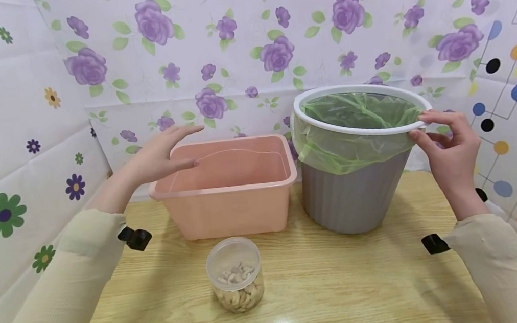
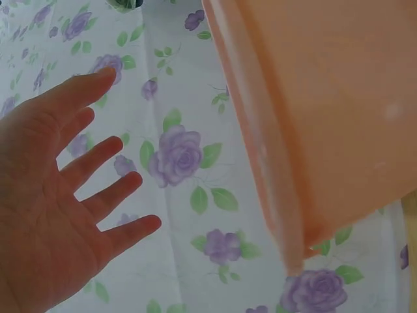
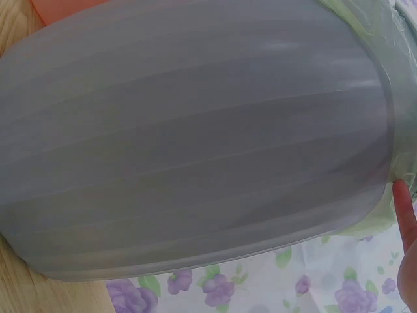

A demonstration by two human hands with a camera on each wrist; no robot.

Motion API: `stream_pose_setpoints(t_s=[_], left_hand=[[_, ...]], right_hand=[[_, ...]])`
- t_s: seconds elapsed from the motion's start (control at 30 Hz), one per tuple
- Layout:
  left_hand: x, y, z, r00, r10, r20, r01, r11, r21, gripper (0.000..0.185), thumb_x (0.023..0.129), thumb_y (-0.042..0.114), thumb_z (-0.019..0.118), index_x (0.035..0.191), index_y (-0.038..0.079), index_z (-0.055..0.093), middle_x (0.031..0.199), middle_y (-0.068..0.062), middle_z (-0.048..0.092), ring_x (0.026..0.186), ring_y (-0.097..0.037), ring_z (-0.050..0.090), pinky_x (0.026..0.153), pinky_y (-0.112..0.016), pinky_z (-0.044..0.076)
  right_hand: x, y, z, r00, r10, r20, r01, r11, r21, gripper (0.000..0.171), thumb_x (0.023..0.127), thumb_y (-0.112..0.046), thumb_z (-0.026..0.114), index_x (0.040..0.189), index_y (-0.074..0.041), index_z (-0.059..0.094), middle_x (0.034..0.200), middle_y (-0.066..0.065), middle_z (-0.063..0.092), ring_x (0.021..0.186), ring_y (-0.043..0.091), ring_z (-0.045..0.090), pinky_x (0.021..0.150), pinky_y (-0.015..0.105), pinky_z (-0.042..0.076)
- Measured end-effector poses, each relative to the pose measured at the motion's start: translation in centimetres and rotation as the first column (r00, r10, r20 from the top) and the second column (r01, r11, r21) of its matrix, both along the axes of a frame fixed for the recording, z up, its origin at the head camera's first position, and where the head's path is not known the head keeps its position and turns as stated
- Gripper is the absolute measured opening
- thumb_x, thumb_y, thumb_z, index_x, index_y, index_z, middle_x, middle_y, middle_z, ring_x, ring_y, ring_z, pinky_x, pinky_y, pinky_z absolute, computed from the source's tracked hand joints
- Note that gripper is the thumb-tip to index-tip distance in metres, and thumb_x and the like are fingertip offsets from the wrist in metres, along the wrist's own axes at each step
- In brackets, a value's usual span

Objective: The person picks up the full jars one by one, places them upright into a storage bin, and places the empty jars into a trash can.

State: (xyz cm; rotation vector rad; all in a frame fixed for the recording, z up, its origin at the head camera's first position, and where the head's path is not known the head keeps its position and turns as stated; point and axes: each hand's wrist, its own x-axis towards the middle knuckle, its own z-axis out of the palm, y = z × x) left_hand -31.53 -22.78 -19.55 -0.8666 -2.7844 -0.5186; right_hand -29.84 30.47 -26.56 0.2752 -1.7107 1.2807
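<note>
The green liner already sits fitted in the gray bin, whose white rim the right hand pinches, while the left hand hovers spread and empty beside the pink basin, the nut jar untouched.

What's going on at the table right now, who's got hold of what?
A person's right hand pinches the white rim of the grey bin, where the green bag liner folds over the edge. The left hand hovers open, fingers spread, above the near-left corner of the empty pink tub, not touching it. A lidded clear jar of nuts stands untouched on the wooden table in front of both.
</note>
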Motion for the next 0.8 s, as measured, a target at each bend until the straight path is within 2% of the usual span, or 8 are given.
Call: stream_pose_setpoints(t_s=[0.2, 0.43, 0.63, 0.8], left_hand=[[0.9, -1.3, -1.6, 1.000, 0.011, -0.014, -0.011, 0.999, 0.045, 0.066, 0.094, 0.024, 0.068, 0.152, 0.012, 0.038, 0.157, -0.019, 0.035, 0.146, -0.042, 0.028, 0.115, -0.064, 0.026], [1.4, -2.7, -3.5, 0.999, 0.014, 0.042, -0.018, 0.997, 0.079, 0.067, 0.093, 0.029, 0.069, 0.152, 0.020, 0.039, 0.160, -0.015, 0.030, 0.148, -0.041, 0.027, 0.113, -0.068, 0.028], [2.0, -4.2, -4.9, 0.998, 0.040, 0.048, -0.044, 0.995, 0.092, 0.063, 0.093, 0.032, 0.068, 0.150, 0.022, 0.042, 0.162, -0.013, 0.028, 0.147, -0.044, 0.027, 0.110, -0.071, 0.028], [2.3, -5.5, -6.3, 0.998, 0.038, 0.059, -0.046, 0.988, 0.150, 0.059, 0.092, 0.028, 0.070, 0.147, 0.022, 0.048, 0.161, -0.012, 0.029, 0.147, -0.044, 0.025, 0.110, -0.072, 0.026]], right_hand=[[-0.1, 0.1, -0.1, 1.000, 0.005, -0.003, -0.005, 1.000, -0.001, 0.035, 0.082, -0.003, 0.078, 0.116, 0.003, 0.069, 0.110, -0.011, 0.065, 0.113, 0.009, 0.060, 0.083, 0.009, 0.052], [0.1, 0.2, -0.2, 1.000, -0.004, 0.001, 0.004, 1.000, -0.005, 0.034, 0.083, -0.003, 0.077, 0.116, 0.002, 0.069, 0.111, -0.011, 0.065, 0.114, 0.009, 0.060, 0.083, 0.009, 0.052], [0.1, 0.1, 0.0, 1.000, 0.003, 0.006, -0.003, 1.000, -0.001, 0.034, 0.084, -0.003, 0.076, 0.117, 0.003, 0.069, 0.113, -0.010, 0.064, 0.114, 0.010, 0.060, 0.084, 0.009, 0.052], [0.1, 0.0, 0.0, 1.000, 0.015, 0.000, -0.015, 1.000, -0.003, 0.034, 0.083, -0.003, 0.076, 0.116, 0.003, 0.069, 0.112, -0.009, 0.065, 0.112, 0.009, 0.060, 0.084, 0.009, 0.052]])
